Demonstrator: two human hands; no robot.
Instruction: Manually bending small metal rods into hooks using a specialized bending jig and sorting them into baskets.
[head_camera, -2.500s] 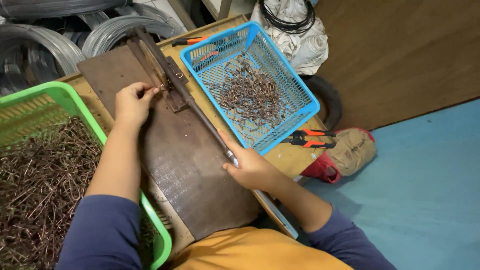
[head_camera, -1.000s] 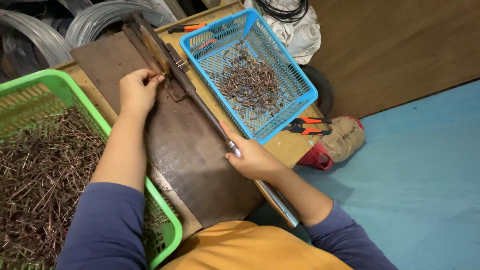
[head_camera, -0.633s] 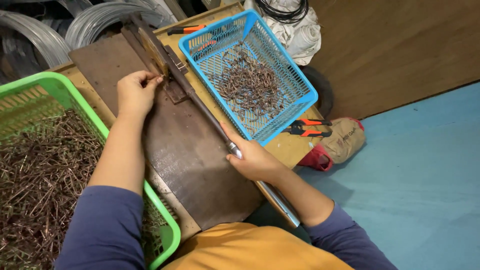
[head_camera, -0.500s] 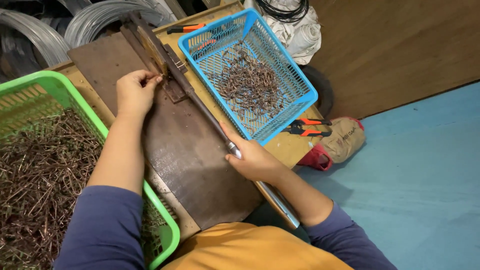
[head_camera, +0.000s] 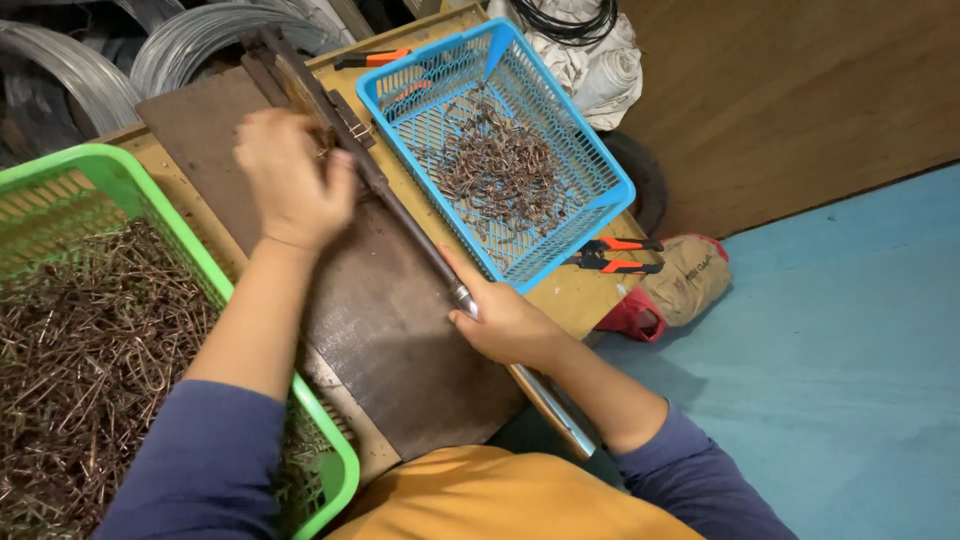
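1. The person's right hand (head_camera: 510, 322) is wrapped around the long metal lever (head_camera: 420, 245), fingers curled shut over the bar about midway along it. The lever runs aslant over the dark metal plate (head_camera: 400, 340), from the cutting fixture (head_camera: 310, 90) at the plate's far end down towards the person's body.
2. The left hand (head_camera: 290, 185) sits at the far end of the plate, right against the lever where it meets the fixture. It is blurred, with the fingers bunched and bent down; I cannot tell whether it grips anything between them.
3. Just beyond the plate's right edge stands a blue basket (head_camera: 600, 170) with a heap of short bent wire pieces (head_camera: 500, 175) in the middle of it.
4. Against the plate's left edge is a green basket (head_camera: 130, 190), filled with straight brownish wire lengths (head_camera: 80, 350). The left forearm crosses over its near corner.
5. Red-and-black-handled pliers (head_camera: 615, 255) lie on the wooden bench just past the near corner of the blue basket, further from the plate. A second orange-handled tool (head_camera: 375, 58) lies beyond the plate's far end, beside the blue basket's far corner.
6. Coils of grey wire (head_camera: 200, 35) are stacked behind the plate's far edge.
7. A tan and red glove (head_camera: 680, 285) lies off the bench, beside the pliers, on the blue floor (head_camera: 850, 380).
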